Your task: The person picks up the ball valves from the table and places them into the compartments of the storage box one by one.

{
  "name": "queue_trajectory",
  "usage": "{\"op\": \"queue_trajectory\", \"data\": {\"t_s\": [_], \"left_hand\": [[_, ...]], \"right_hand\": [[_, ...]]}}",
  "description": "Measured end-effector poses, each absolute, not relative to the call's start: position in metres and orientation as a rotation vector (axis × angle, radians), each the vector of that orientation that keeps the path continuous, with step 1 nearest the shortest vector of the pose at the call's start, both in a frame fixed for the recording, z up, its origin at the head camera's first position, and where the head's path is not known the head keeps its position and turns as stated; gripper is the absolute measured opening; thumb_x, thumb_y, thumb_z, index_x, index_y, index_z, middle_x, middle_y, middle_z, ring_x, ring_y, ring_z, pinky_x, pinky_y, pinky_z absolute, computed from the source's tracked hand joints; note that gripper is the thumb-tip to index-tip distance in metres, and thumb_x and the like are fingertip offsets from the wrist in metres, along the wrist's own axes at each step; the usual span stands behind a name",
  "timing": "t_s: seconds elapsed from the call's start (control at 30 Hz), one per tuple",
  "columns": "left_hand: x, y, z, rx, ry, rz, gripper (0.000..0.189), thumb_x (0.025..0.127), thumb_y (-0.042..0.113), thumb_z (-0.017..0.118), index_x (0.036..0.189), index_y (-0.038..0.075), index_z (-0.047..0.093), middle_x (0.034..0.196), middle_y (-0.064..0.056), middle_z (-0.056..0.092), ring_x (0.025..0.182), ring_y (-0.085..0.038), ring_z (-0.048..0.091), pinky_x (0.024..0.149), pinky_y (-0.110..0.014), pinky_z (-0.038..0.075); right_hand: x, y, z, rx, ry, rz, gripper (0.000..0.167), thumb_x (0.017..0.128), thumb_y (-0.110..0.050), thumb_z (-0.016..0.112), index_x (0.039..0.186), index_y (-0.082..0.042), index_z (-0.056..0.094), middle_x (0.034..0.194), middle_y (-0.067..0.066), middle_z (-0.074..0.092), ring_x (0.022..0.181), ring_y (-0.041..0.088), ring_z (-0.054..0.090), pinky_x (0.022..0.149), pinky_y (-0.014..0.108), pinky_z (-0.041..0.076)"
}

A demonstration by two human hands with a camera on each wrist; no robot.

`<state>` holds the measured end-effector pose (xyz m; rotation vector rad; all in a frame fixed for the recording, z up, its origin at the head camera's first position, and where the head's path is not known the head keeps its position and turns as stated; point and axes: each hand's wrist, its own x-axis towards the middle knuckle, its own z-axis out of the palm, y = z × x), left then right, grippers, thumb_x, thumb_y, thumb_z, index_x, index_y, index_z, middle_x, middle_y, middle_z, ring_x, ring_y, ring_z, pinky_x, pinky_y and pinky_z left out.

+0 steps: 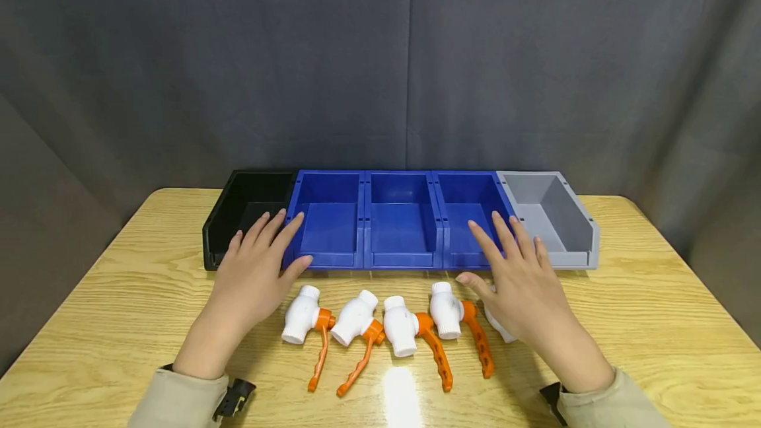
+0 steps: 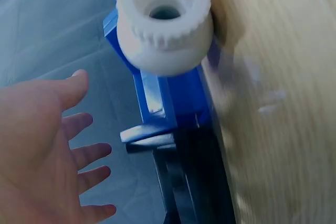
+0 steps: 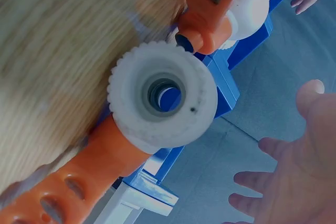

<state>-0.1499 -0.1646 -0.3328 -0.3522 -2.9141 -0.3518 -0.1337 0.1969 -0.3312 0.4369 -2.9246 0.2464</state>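
White ball valves with orange lever handles lie in a row on the table, among them a leftmost valve (image 1: 300, 317), a middle valve (image 1: 401, 329) and one with a darker-marked handle (image 1: 446, 312). My left hand (image 1: 252, 276) hovers to the left of the row, fingers spread, its fingertips overlapping the black bin (image 1: 209, 236) in the head view. Over the row's right end is my right hand (image 1: 523, 289), fingers spread too; it mostly hides one more valve (image 1: 499, 326). Both hands hold nothing. An upright valve end (image 3: 126, 72) looms large in the right wrist view.
Behind the valves stand three blue bins (image 1: 404, 260) side by side, with the black bin at their left and a grey bin (image 1: 573, 259) at their right. The wooden table (image 1: 119, 322) ends at a dark grey curtain (image 1: 357, 71).
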Motion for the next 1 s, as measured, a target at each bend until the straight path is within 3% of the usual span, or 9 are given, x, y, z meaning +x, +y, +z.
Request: {"op": "queue_trajectory", "data": {"t_s": [0.6,1.0], "left_hand": [[-0.152,-0.195,-0.329,-0.277,-2.949,-0.376,0.064,0.096,0.030,0.066,0.150,0.006,0.041,0.153,-0.025,0.036,0.142,-0.045,0.027,0.111,-0.066,0.019],[-0.157,-0.197,-0.332,-0.255,-2.921,-0.375,0.043,0.090,0.014,0.073,0.131,0.005,0.062,0.133,-0.023,0.058,0.124,-0.046,0.050,0.098,-0.064,0.039]], "right_hand": [[-0.133,0.194,-0.334,0.451,-2.924,0.247,0.073,0.099,-0.053,0.048,0.159,-0.021,0.022,0.163,0.019,0.012,0.148,0.045,0.007,0.112,0.066,0.010],[-0.133,0.196,-0.330,0.451,-2.898,0.268,0.071,0.100,-0.051,0.049,0.158,-0.019,0.023,0.163,0.020,0.013,0.148,0.044,0.007,0.112,0.066,0.011]]}}
